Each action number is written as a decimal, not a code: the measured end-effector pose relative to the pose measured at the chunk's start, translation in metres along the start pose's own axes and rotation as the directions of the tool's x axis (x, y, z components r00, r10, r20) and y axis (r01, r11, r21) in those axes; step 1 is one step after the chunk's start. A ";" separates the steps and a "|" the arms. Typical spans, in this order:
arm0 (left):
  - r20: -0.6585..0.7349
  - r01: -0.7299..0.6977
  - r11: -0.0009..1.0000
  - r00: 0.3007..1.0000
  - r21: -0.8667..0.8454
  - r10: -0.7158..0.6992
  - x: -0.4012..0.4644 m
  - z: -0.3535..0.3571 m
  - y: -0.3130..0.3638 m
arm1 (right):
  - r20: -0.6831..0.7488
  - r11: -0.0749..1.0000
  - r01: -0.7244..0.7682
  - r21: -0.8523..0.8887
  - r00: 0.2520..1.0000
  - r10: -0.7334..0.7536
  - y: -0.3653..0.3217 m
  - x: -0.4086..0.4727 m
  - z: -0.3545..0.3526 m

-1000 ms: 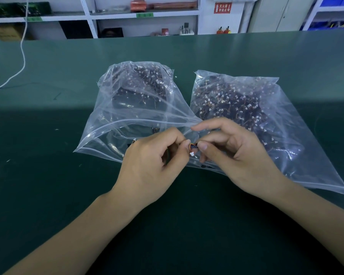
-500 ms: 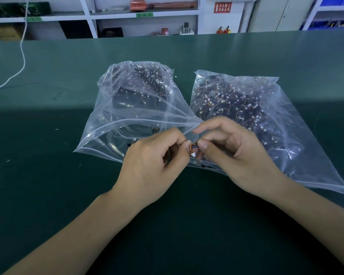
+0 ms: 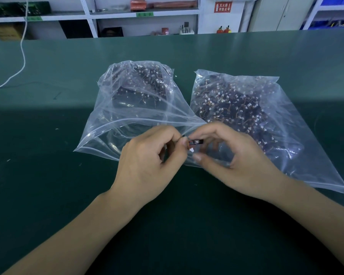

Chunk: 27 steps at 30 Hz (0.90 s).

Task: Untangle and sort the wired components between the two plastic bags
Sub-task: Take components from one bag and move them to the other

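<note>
A person's two bare forearms reach in from the bottom edge over a dark green table (image 3: 48, 195). The hands meet near the middle, just in front of two clear plastic bags lying side by side.

The left hand (image 3: 147, 165) has its fingers curled, thumb and forefinger pinching one end of a small black component (image 3: 196, 142) with a thin wire and a tiny white plug (image 3: 191, 150) hanging below it. The right hand (image 3: 236, 163) curves around the other side, fingers bent and slightly spread; its fingertips sit at the component, but whether they pinch it or only touch it cannot be told.

The left bag (image 3: 111, 124) is puffed up, its zip edge facing the person and its near corner drawn toward the hands. The right bag (image 3: 298, 135) lies flatter, packed with dark wired parts, its open edge running down to the right, close to the right wrist.

Open table stretches wide to the left and in front of the bags. A white cable (image 3: 22, 62) trails across the far left. Shelves (image 3: 143, 14) stand beyond the far table edge.
</note>
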<state>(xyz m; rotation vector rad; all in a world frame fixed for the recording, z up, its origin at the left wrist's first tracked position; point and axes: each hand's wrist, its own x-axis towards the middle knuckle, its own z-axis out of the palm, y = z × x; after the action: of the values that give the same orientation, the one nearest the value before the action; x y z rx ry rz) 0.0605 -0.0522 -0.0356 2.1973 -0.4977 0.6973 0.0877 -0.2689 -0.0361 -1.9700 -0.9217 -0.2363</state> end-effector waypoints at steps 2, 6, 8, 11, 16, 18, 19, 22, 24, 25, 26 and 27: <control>-0.039 0.012 1.000 0.999 -0.004 -0.013 0.002 -0.003 0.000 | 0.058 0.974 0.031 -0.225 0.998 -0.018 0.003 -0.002 -0.003; 0.017 0.003 0.999 1.000 -0.049 -0.002 0.002 -0.007 0.001 | 0.024 0.968 0.018 -0.249 1.000 -0.013 0.006 -0.001 -0.006; 0.054 -0.011 0.999 0.998 -0.043 0.013 0.000 -0.005 0.003 | -0.050 0.971 0.038 -0.237 0.997 -0.051 0.006 0.000 -0.006; 0.072 -0.021 1.000 0.997 -0.007 0.022 -0.001 -0.001 0.002 | -0.136 0.972 0.044 -0.229 0.988 -0.076 0.007 0.000 -0.006; 0.047 -0.060 0.989 0.997 0.139 0.054 -0.002 0.003 0.002 | -0.165 0.968 0.089 -0.233 0.978 -0.129 0.008 0.000 -0.004; 0.035 -0.094 0.978 0.995 0.184 0.089 -0.001 0.003 0.003 | -0.170 0.969 0.098 -0.228 0.976 -0.139 0.009 0.000 -0.004; 0.031 -0.120 0.969 0.993 0.215 0.116 0.000 0.004 0.003 | -0.175 0.971 0.095 -0.218 0.975 -0.135 0.009 0.000 -0.004; 0.017 -0.203 0.936 0.978 0.288 0.207 0.001 0.007 0.004 | -0.177 0.978 0.084 -0.190 0.977 -0.119 0.008 0.000 -0.004; 0.019 -0.246 0.914 0.967 0.321 0.253 0.002 0.010 0.004 | -0.179 0.980 0.088 -0.179 0.976 -0.120 0.008 0.000 -0.003; 0.029 -0.259 0.902 0.964 0.345 0.265 0.002 0.012 0.004 | -0.183 0.980 0.085 -0.178 0.976 -0.118 0.009 0.000 -0.002; 0.044 -0.265 0.890 0.962 0.370 0.269 0.002 0.013 0.004 | -0.186 0.981 0.079 -0.176 0.976 -0.112 0.009 0.000 -0.002; 0.062 -0.270 0.880 0.962 0.391 0.268 0.002 0.014 0.003 | -0.187 0.982 0.073 -0.174 0.977 -0.106 0.009 0.000 -0.001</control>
<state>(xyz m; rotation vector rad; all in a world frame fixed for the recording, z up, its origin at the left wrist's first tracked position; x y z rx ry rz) 0.0650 -0.0655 -0.0404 2.5342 -0.7277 1.0153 0.0941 -0.2728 -0.0416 -2.0159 -0.8866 -0.5647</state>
